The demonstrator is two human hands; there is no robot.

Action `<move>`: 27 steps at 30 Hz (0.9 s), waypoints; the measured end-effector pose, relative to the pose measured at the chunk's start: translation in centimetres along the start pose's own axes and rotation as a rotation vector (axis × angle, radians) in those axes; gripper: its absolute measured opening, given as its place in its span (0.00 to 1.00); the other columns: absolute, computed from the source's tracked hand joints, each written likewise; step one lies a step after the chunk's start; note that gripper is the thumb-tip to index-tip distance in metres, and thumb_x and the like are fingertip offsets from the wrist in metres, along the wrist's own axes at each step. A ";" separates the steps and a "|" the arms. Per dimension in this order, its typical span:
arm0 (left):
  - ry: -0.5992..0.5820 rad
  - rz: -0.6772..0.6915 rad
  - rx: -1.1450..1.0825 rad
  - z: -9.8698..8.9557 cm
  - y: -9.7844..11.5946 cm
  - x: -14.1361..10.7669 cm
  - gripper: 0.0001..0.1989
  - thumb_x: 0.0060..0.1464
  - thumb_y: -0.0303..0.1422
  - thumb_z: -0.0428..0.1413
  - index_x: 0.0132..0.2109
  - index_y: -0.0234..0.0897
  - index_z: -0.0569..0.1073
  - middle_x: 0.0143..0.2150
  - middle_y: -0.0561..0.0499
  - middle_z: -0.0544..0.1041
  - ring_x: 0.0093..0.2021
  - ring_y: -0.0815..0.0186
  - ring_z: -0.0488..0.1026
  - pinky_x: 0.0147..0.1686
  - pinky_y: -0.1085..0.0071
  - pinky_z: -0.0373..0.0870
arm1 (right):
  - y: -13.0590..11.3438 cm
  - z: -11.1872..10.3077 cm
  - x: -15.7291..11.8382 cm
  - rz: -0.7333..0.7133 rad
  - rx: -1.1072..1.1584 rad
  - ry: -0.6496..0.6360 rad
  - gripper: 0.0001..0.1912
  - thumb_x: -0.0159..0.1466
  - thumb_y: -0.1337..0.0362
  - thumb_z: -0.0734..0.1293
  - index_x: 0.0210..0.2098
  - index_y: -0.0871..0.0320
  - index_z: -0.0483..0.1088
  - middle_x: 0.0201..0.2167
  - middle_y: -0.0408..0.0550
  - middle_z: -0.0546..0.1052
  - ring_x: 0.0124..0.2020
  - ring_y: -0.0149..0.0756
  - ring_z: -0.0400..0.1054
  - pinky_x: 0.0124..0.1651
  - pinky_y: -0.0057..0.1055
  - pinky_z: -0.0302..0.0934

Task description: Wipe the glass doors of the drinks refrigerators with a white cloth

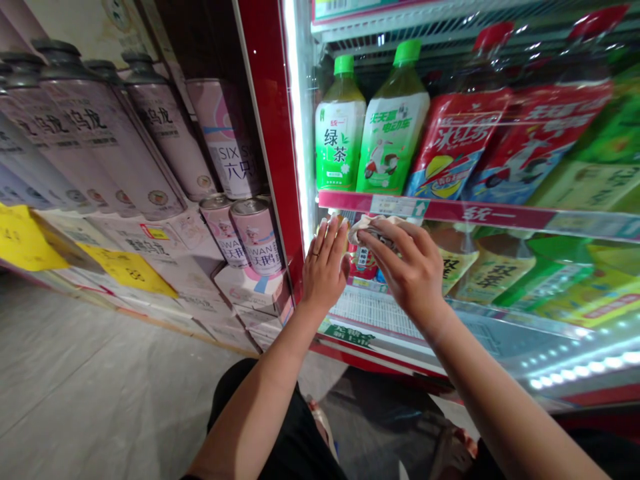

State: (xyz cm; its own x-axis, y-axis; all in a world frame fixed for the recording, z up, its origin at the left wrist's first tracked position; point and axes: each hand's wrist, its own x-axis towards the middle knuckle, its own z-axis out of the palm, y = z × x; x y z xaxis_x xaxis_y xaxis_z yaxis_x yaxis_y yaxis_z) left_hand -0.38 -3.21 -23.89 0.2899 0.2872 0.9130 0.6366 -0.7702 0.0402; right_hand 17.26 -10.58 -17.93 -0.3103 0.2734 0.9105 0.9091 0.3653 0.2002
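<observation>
My left hand (324,267) lies flat against the glass door (370,313) of a lit drinks fridge, near its left edge, with fingers stretched out and a ring on one. Beside it, my right hand (419,270) presses a pale crumpled cloth (364,228) to the same glass, fingers bent over it. The cloth is mostly covered by the fingers. Behind the glass, just above my hands, stand a green tea bottle (341,133), a second green-capped bottle (393,133) and red-labelled bottles (457,133). A pink price strip (345,200) runs along their shelf.
The fridge's red frame (270,107) borders the glass on the left. Left of it are tall pinkish cans (160,127), small cans (257,240) on white boxes (255,290), and yellow price tags (127,270). Grey floor (100,387) lies below, with my legs and feet near the fridge.
</observation>
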 end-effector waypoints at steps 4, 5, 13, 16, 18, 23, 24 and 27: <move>-0.024 -0.012 0.008 0.0 0.1 0.0 0.41 0.74 0.26 0.47 0.82 0.46 0.34 0.84 0.49 0.45 0.83 0.56 0.43 0.82 0.51 0.52 | 0.1 -0.3 -1.3 -0.024 -0.015 -0.046 0.36 0.68 0.75 0.72 0.71 0.42 0.68 0.61 0.47 0.82 0.62 0.46 0.73 0.60 0.43 0.72; -0.026 -0.012 0.014 0.0 0.1 0.0 0.41 0.74 0.26 0.47 0.82 0.46 0.34 0.84 0.49 0.45 0.83 0.56 0.43 0.82 0.51 0.52 | 0.2 -0.4 -1.5 -0.020 -0.022 -0.045 0.36 0.68 0.75 0.72 0.71 0.41 0.68 0.61 0.47 0.82 0.62 0.46 0.73 0.60 0.43 0.72; -0.002 0.019 0.044 0.0 0.3 -0.2 0.40 0.73 0.25 0.48 0.83 0.43 0.37 0.83 0.48 0.48 0.83 0.58 0.45 0.82 0.54 0.52 | 0.0 -0.7 0.1 0.017 -0.078 0.050 0.24 0.69 0.73 0.72 0.62 0.47 0.76 0.58 0.48 0.83 0.59 0.46 0.74 0.59 0.43 0.73; -0.009 0.044 0.039 0.2 0.4 -0.2 0.40 0.74 0.28 0.49 0.83 0.42 0.39 0.83 0.47 0.50 0.83 0.57 0.45 0.81 0.53 0.53 | -0.2 -0.6 0.3 -0.022 -0.077 0.008 0.24 0.70 0.73 0.72 0.63 0.48 0.75 0.59 0.49 0.83 0.60 0.46 0.74 0.58 0.43 0.73; -0.015 0.056 0.034 0.1 0.5 -0.2 0.39 0.74 0.27 0.49 0.83 0.42 0.40 0.83 0.47 0.50 0.83 0.58 0.46 0.81 0.54 0.54 | 0.0 -0.9 -0.1 -0.048 -0.083 -0.019 0.26 0.70 0.73 0.72 0.65 0.47 0.74 0.60 0.49 0.82 0.62 0.47 0.74 0.59 0.43 0.73; 0.020 0.028 0.022 -0.2 0.8 0.0 0.38 0.73 0.25 0.46 0.82 0.43 0.41 0.83 0.50 0.51 0.83 0.61 0.46 0.81 0.56 0.54 | 1.0 -1.9 -0.5 -0.022 -0.110 0.038 0.28 0.70 0.73 0.72 0.66 0.48 0.73 0.59 0.50 0.83 0.60 0.48 0.74 0.58 0.44 0.73; 0.022 0.027 0.018 -0.3 0.8 0.0 0.39 0.73 0.25 0.46 0.82 0.44 0.40 0.83 0.50 0.50 0.83 0.61 0.46 0.81 0.55 0.53 | 1.1 -2.0 -0.4 -0.003 -0.113 0.060 0.27 0.69 0.73 0.72 0.65 0.48 0.74 0.59 0.50 0.83 0.59 0.48 0.75 0.59 0.45 0.73; 0.000 0.044 0.009 -0.3 0.8 -0.1 0.40 0.72 0.23 0.46 0.82 0.46 0.39 0.83 0.51 0.51 0.83 0.60 0.46 0.82 0.55 0.53 | 1.1 -1.8 0.1 0.062 -0.095 0.070 0.28 0.69 0.73 0.72 0.65 0.44 0.75 0.60 0.49 0.82 0.59 0.48 0.74 0.61 0.47 0.72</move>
State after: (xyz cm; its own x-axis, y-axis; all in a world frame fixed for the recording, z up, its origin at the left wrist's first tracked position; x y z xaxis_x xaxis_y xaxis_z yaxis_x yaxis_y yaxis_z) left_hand -0.07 -4.05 -23.88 0.3173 0.2533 0.9139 0.6300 -0.7766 -0.0035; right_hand 18.71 -11.80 -17.00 -0.2354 0.2292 0.9445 0.9492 0.2630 0.1728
